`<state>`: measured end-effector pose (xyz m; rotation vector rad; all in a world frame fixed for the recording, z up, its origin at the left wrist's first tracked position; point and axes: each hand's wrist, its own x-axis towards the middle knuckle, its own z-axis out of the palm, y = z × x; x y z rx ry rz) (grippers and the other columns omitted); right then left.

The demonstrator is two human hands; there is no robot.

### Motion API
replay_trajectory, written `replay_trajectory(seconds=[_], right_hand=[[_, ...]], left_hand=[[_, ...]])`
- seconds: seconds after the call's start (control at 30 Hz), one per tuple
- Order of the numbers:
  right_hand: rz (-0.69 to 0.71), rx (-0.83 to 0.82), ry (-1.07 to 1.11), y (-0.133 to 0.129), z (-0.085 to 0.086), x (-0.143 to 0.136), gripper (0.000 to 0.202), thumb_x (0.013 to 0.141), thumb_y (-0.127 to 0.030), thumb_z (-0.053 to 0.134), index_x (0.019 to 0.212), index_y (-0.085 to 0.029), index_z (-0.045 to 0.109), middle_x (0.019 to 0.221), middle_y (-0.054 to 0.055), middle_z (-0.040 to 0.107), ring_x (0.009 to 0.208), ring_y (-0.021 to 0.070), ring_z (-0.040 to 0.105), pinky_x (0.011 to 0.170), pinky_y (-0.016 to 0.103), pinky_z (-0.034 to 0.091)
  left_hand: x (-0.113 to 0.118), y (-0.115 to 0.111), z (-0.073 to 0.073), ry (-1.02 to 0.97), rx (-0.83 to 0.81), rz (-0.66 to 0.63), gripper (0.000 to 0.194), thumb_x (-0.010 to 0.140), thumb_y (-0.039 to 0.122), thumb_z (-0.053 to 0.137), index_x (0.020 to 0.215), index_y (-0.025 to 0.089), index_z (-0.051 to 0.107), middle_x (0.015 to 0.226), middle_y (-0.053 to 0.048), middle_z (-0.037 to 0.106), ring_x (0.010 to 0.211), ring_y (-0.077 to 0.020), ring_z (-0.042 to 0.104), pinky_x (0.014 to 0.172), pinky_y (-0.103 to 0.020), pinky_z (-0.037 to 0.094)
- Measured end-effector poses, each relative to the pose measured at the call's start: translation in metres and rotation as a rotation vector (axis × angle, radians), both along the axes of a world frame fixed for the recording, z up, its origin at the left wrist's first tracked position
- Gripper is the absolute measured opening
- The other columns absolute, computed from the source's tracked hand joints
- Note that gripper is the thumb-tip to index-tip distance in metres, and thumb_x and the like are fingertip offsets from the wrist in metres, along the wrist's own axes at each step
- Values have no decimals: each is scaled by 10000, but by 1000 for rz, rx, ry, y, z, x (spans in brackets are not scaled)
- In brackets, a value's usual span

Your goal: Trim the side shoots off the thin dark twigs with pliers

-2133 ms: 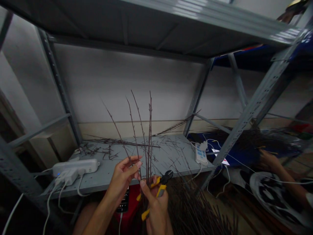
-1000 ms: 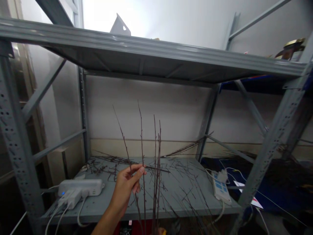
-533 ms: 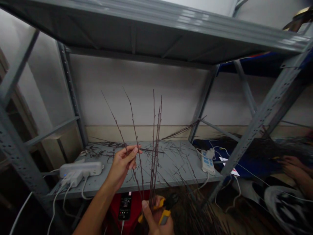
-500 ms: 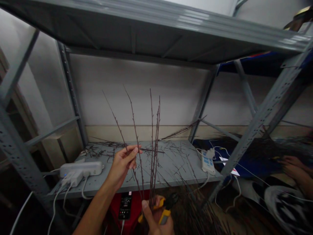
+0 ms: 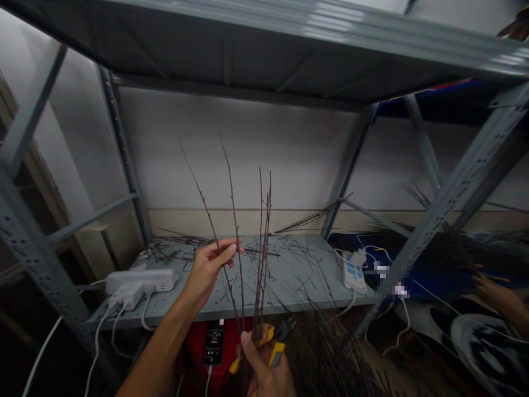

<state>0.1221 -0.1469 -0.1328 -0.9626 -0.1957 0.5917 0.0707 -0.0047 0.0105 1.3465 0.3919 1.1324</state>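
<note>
My left hand (image 5: 209, 270) has its fingers closed on thin, dark budded twigs. Two of them lean apart there, the nearer-to-middle twig (image 5: 232, 198) passing by the thumb and fingertips. Low in the view, my right hand (image 5: 266, 366) grips the lower ends of these twigs together with a small upright bunch of twigs (image 5: 263, 253). The same hand also holds diagonal cutters (image 5: 284, 329) with yellow handles, their dark jaws pointing up and right. Part of the handles is hidden behind the fingers.
Twig scraps lie over the grey metal shelf (image 5: 248, 303). Two power strips, a left one (image 5: 161, 278) and a right one (image 5: 353, 273), trail white cables. A phone (image 5: 214, 342) lies on something red below. Many long twigs (image 5: 339, 347) stand lower right. Another person's hand (image 5: 491, 289) is at far right.
The two twigs at my left hand have shifted slightly right and up, while the upright bunch's tips sit a little lower. Both hands keep their hold. The other person's hand has moved.
</note>
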Motion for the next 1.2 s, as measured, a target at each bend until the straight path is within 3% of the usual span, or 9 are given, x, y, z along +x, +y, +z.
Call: replay_trajectory(seconds=[0.17, 0.37, 0.57, 0.77, 1.03, 1.2], right_hand=[[25, 32, 5, 0, -1, 1, 520, 554, -414, 947, 848, -202, 575, 706, -14, 655, 617, 170, 670, 576, 268, 587], [-55, 26, -71, -7, 18, -3, 435, 640, -373, 905, 844, -199, 562, 745, -13, 648, 694, 161, 672, 637, 256, 591], [-53, 14, -181, -13, 23, 2, 406, 690, -358, 873, 833, -212, 523, 739, -43, 595, 686, 130, 623, 648, 242, 570], [-142, -90, -161, -8, 16, -2, 446, 645, -433, 893, 863, -195, 585, 787, -4, 669, 750, 162, 672, 716, 276, 597], [-116, 3, -143, -3, 14, 0, 514, 579, -502, 918, 768, -217, 535, 662, -40, 591, 582, 142, 609, 535, 246, 561], [-84, 5, -244, -1, 9, 1, 476, 657, -516, 872, 796, -227, 520, 644, -47, 572, 545, 136, 574, 502, 240, 510]], left_hand=[[1, 3, 0, -37, -43, -54, 241, 852, 307, 763, 1028, 147, 805, 1076, -135, 772, 940, -210, 657, 782, -298, 491], [1, 4, 1, -74, -102, -151, 281, 827, 258, 794, 1077, 129, 784, 933, -106, 776, 879, -203, 704, 885, -359, 541], [1, 4, 2, -66, -163, -243, 351, 828, 254, 794, 1160, 154, 740, 895, -62, 710, 797, -196, 692, 754, -423, 628], [1, 3, 5, -65, -168, -253, 342, 835, 242, 786, 1166, 169, 738, 914, -51, 679, 782, -188, 689, 703, -400, 645], [2, -2, 9, -58, -158, -245, 355, 804, 254, 814, 1145, 172, 760, 913, -70, 696, 803, -200, 682, 705, -392, 642], [-1, -6, 12, -66, -150, -240, 372, 794, 254, 820, 1156, 187, 763, 910, -64, 681, 809, -192, 655, 684, -376, 639]])
